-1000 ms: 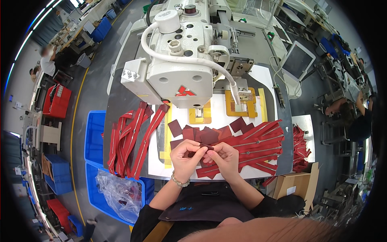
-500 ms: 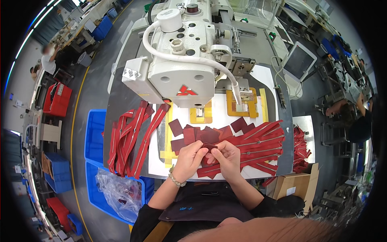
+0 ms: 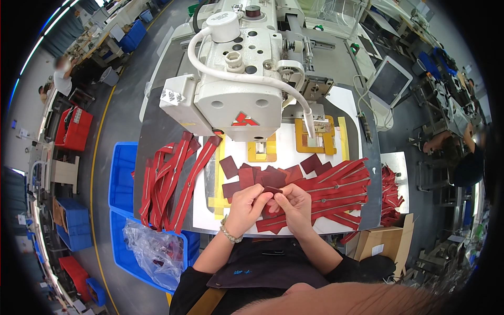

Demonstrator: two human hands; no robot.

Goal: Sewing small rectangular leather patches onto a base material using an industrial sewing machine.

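Note:
My left hand (image 3: 247, 207) and my right hand (image 3: 291, 205) meet at the middle of the work surface, their fingertips pinched on a small dark maroon fabric piece (image 3: 272, 189). Beneath and behind them lie loose red and maroon square patches (image 3: 247, 176). A fan of red zippers with metal teeth (image 3: 341, 184) spreads out at the right, and more long red zippers (image 3: 173, 176) lie at the left. Above stands a white sewing machine head (image 3: 239, 105), with two yellow frames (image 3: 302, 136) on the white board (image 3: 207, 215) below it.
Blue bins (image 3: 121, 173), one holding crumpled clear plastic (image 3: 149, 247), stand left of the table. A cardboard box (image 3: 401, 241), a metal tray of red zippers (image 3: 388, 194) and a screen (image 3: 388, 81) are at the right. Co-workers (image 3: 63, 79) sit at benches along both sides.
Both my hands have shifted slightly to the right, still pinched on the maroon piece, which now lies flatter across the fingertips. The camera view has shifted very slightly.

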